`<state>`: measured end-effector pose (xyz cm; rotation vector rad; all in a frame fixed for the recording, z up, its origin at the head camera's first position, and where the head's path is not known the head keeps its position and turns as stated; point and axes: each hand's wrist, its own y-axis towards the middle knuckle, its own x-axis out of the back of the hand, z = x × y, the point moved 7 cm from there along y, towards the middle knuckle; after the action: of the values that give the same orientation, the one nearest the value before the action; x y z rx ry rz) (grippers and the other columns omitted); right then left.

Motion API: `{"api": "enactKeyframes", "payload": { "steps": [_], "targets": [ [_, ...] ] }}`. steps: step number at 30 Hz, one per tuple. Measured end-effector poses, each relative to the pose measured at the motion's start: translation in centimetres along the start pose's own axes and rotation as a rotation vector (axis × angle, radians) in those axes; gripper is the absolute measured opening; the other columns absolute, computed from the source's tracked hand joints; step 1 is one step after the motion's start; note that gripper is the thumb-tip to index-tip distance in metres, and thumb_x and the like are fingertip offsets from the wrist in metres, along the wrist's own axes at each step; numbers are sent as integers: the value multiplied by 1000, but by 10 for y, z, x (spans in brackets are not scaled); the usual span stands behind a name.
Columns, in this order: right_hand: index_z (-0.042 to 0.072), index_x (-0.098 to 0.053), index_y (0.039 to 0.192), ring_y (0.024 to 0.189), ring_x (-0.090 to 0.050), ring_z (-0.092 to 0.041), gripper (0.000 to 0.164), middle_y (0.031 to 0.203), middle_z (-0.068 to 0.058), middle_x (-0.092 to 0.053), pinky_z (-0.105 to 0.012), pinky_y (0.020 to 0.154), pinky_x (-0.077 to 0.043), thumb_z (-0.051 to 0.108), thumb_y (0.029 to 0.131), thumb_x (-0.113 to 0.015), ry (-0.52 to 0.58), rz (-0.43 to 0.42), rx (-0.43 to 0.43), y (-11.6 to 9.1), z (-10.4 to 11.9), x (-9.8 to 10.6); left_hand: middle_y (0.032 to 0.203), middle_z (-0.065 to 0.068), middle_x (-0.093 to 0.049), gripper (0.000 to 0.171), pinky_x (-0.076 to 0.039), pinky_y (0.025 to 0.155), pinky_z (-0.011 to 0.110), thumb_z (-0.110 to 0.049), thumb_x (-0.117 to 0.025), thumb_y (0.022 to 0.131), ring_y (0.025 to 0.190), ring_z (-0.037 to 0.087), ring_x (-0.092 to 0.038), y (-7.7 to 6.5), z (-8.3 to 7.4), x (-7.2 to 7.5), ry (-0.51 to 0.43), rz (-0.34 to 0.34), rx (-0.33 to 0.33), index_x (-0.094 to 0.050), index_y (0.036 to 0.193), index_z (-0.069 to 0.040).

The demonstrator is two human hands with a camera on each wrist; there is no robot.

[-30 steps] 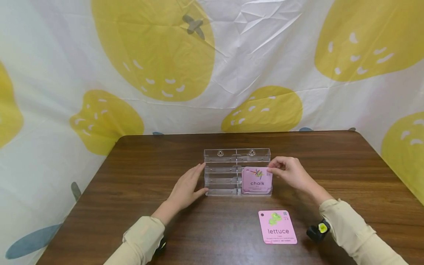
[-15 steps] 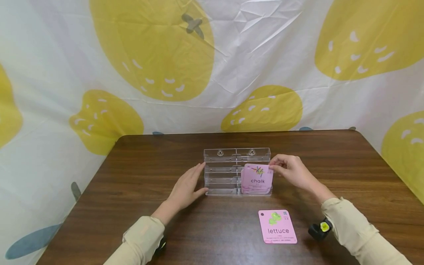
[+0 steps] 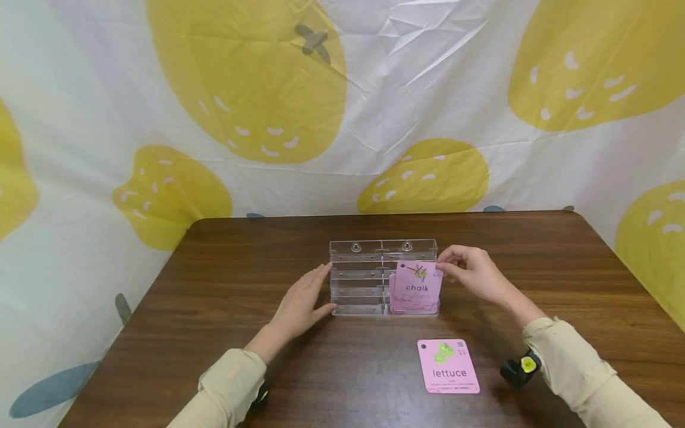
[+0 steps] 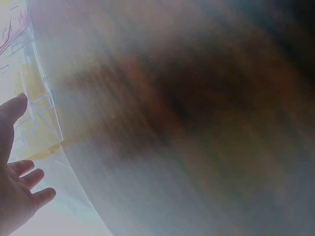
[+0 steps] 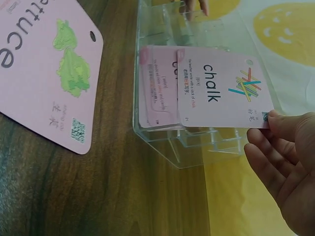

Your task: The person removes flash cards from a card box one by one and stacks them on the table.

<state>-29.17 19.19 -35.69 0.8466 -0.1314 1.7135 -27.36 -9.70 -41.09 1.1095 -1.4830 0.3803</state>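
My right hand pinches the upper right corner of a pink flash card marked "chalk" between thumb and fingers. That card stands upright at the front right pocket of a clear acrylic card rack, raised above at least one more pink card sitting in the same pocket. Along the rack's left side lie the extended fingers and thumb of my left hand; in the left wrist view its thumb is beside the clear plastic. Flat on the table in front lies a pink "lettuce" flash card.
The rack has two columns of stepped pockets and stands on a dark wooden table. Behind the table hangs a white cloth with yellow fruit prints. Each wrist wears a black strapped device, the right one near the lettuce card.
My right hand has drawn the chalk card slightly up and to the right, showing more of the card behind it. The left hand and the lettuce card have stayed put.
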Motion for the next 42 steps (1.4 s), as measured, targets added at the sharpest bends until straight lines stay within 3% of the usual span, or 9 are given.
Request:
{"api": "enactKeyframes", "payload": {
  "steps": [5, 12, 22, 36, 42],
  "targets": [
    [-5, -62, 87, 60, -57, -4, 7, 73, -11, -63, -31, 53, -53, 1, 84, -61, 30, 4, -2, -1, 3, 4, 135, 24, -41, 80, -32, 102, 46, -29, -69, 80, 123, 36, -40, 0, 0, -1, 5, 1, 1, -25, 142, -3],
    [-4, -62, 87, 62, -61, -14, 5, 73, -12, -64, -26, 53, -53, 1, 84, -61, 48, -11, -9, -3, 10, 10, 135, 24, -41, 80, -32, 102, 46, -29, -69, 80, 123, 36, -40, 0, 1, 0, 0, -2, 2, -25, 142, -3],
    [-2, -63, 87, 59, -59, -13, 6, 72, -11, -64, -28, 53, -53, 3, 84, -61, 39, 15, -7, -15, 19, 12, 136, 23, -40, 80, -32, 103, 45, -29, -69, 80, 124, 35, -39, 0, 0, 0, 16, 11, 13, -25, 142, -4],
    [-2, -63, 87, 60, -60, -10, 7, 72, -6, -64, -31, 54, -53, 3, 85, -61, 73, 102, -35, -34, 21, 11, 134, 24, -41, 80, -33, 102, 46, -27, -70, 80, 123, 36, -40, 0, -3, 2, 7, -5, 0, -26, 141, -2],
    [-9, -61, 88, 59, -59, -8, 9, 71, -3, -64, -33, 52, -53, -1, 86, -57, 178, 155, -73, -42, 16, 7, 135, 23, -41, 80, -32, 102, 45, -28, -69, 80, 124, 35, -40, 0, -2, 2, 12, 1, 8, -26, 141, -2]
  ]
}}
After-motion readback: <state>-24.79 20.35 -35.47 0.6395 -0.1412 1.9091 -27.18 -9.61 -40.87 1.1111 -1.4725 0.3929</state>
